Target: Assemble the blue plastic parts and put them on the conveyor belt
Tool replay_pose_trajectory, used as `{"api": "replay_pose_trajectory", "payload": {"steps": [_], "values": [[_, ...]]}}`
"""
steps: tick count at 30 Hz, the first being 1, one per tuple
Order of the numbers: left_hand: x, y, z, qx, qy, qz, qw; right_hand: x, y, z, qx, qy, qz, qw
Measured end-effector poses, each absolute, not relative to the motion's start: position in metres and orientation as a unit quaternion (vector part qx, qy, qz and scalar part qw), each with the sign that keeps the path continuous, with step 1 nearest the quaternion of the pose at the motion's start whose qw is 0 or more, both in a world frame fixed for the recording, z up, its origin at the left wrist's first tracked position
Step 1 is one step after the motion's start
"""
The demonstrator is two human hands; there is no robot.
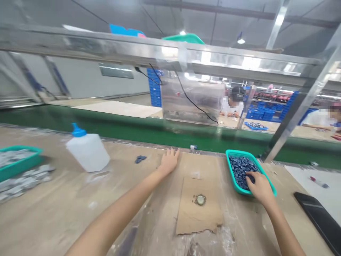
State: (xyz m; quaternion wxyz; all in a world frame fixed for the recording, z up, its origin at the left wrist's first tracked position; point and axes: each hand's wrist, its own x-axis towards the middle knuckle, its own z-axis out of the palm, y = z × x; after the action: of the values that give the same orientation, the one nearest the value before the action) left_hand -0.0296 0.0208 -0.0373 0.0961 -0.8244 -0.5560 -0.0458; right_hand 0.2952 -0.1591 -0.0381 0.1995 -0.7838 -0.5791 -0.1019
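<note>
My left hand (169,161) lies at the far edge of the work table, fingers stretched out, with nothing visible in it. Over a green plastic basket (269,184) on the right, my right hand (260,186) dips its curled fingers into small dark blue pieces (241,169). A dark piece shows between thumb and fingers, though the fingertips are partly hidden. Between my hands lies a torn piece of cardboard (198,222). On it sits a small round metal cap (200,200), ringed by tiny dark bits. A few dark blue pieces (140,159) lie left of my left hand.
A white squeeze bottle (89,151) with a blue nozzle stands left. Another green basket (23,165) has grey pieces inside and beside it. A black phone-like slab (318,217) lies right. Beyond runs a green belt (128,131) under a metal shelf (128,46); two people sit across.
</note>
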Motion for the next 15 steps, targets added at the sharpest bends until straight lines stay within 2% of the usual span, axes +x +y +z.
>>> {"api": "replay_pose_trajectory", "payload": {"steps": [8, 15], "values": [[-0.065, -0.049, -0.042, -0.845, -0.523, -0.056, 0.095, 0.315, -0.151, -0.052, -0.804, -0.558, -0.097, 0.183], [-0.121, -0.170, -0.066, -0.881, -0.467, -0.064, 0.048, 0.317, -0.153, -0.041, -0.807, -0.569, -0.076, 0.142]]}}
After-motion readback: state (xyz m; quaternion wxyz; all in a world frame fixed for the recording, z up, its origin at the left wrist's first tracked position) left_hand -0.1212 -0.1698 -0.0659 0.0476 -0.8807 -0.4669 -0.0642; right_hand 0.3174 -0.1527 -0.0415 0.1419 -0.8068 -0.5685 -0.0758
